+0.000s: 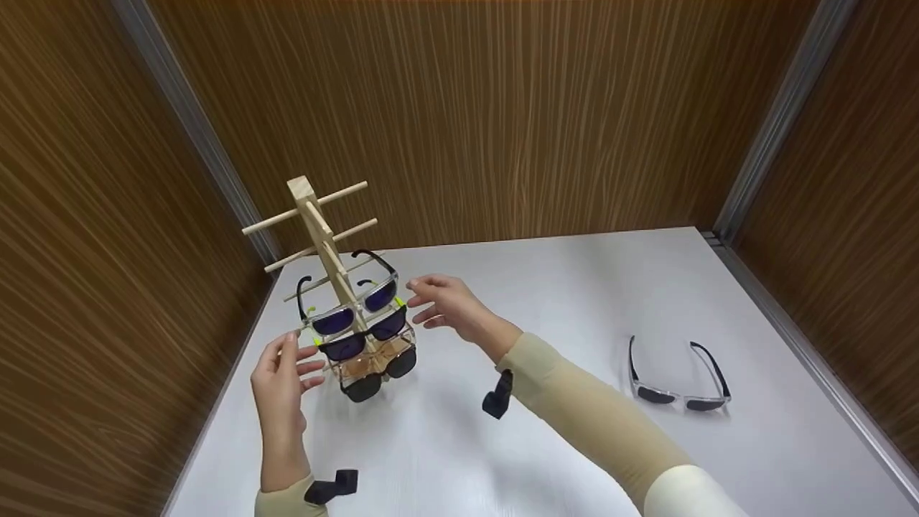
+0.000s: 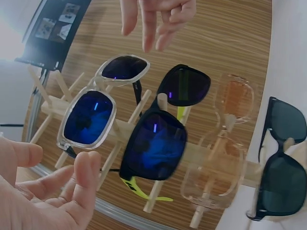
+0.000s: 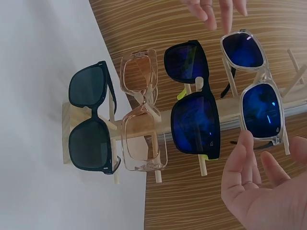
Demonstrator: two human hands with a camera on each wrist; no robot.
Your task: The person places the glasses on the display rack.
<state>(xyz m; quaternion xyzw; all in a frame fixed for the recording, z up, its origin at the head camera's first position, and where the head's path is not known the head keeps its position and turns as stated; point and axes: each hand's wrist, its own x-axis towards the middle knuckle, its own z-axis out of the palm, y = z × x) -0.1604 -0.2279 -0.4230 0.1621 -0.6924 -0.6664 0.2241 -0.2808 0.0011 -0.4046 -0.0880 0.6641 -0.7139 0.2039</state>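
Note:
A wooden sunglasses rack (image 1: 321, 240) stands at the left, with several pairs hung one above another. Topmost are clear-framed sunglasses (image 1: 334, 321) with blue lenses and dark temples. My left hand (image 1: 278, 377) is beside their left end, fingers loosely bent, with thumb and fingertips apart in the left wrist view. On the other side my right hand (image 1: 459, 309) is held near the right hinge, and in the right wrist view a fingertip (image 3: 246, 139) overlaps the frame's lower corner. Neither hand grips anything. Just below hang black sunglasses (image 3: 194, 122) with yellow-green temples.
Lower on the rack are pinkish transparent glasses (image 3: 140, 136) and dark-lensed black sunglasses (image 3: 88, 143). Bare wooden pegs (image 1: 344, 192) stick out at the top. Another clear-framed pair (image 1: 680, 399) lies on the white table (image 1: 574, 287) at the right. Wood-grain panels (image 1: 502, 115) enclose the table.

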